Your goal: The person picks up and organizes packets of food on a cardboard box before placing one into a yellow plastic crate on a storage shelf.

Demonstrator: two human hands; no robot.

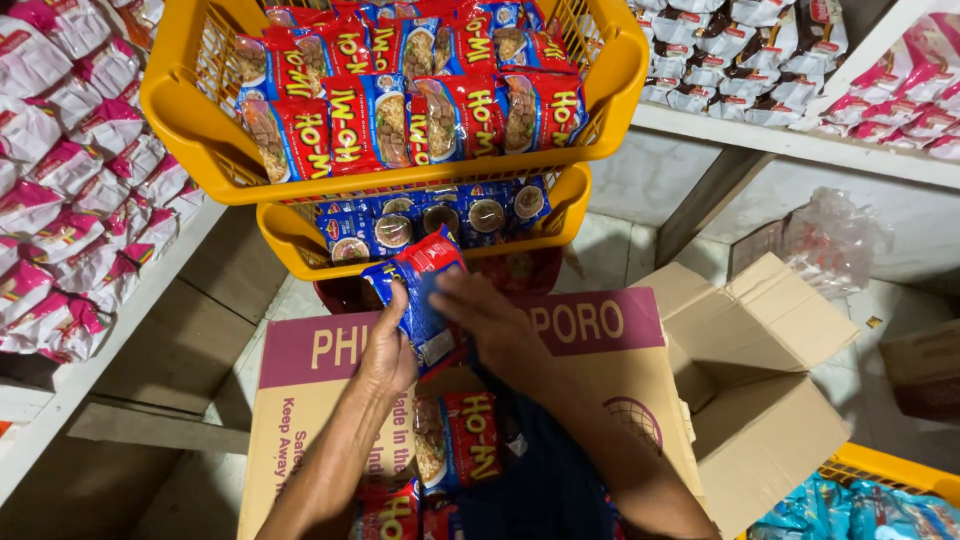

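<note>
The noodle packet (420, 295), blue and red, is held up over the open cardboard box (600, 370), just below the lower yellow basket (300, 250). The left hand (388, 350) clasps it from the left, fingers (400, 300) curled on its face. The right hand (490, 325) meets its right edge; its fingers seem to pinch the wrapper, though they are partly hidden. More red packets (460, 440) lie in the box. The upper yellow basket (180, 120) is packed with similar packets, and shelves (100, 330) of pink packets flank both sides.
</note>
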